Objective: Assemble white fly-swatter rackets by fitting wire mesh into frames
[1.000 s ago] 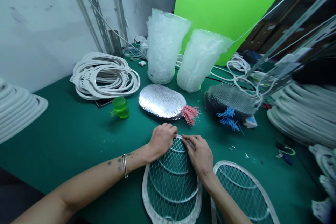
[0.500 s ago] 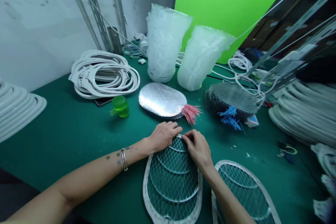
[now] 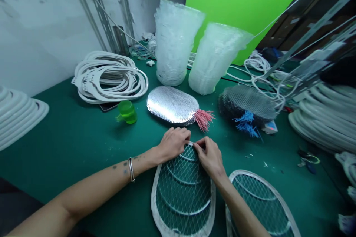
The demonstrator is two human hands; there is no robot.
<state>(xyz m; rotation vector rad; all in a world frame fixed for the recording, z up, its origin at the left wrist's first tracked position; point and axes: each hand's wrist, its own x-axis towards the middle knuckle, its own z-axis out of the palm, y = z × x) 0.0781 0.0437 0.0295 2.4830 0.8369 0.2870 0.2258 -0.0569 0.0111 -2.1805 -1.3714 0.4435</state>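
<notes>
The left hand (image 3: 172, 143) and right hand (image 3: 210, 157) rest at the narrow top of a white-rimmed wire-mesh racket frame (image 3: 183, 192), which lies flat near the front edge of the green tabletop (image 3: 83, 148). Left hand: fingers curled over the upper rim, closed on it. Right hand: thumb and fingers pinched on the rim at the tip, almost touching the left hand. The rest of the frame extends toward the person, below both hands. A metal bangle (image 3: 131, 169) circles the left wrist.

Compared with the view one second earlier, both hands sit slightly further up the frame, the right fingers cover more of the rim, and the objects on the tabletop stand slightly higher in view.

A second mesh racket frame (image 3: 261, 203) lies just right of the first, near the right hand. Beyond the hands lie a silver perforated stack (image 3: 171, 104) with pink wires (image 3: 204, 119) and a dark mesh stack (image 3: 246, 104) with blue wires (image 3: 246, 124). Two tall translucent plastic stacks (image 3: 175, 42) (image 3: 218, 59) stand upright toward the far edge. At far left lies a loose pile of white oval rims (image 3: 109, 77), with a green plastic cup (image 3: 127, 112) just in front.
</notes>
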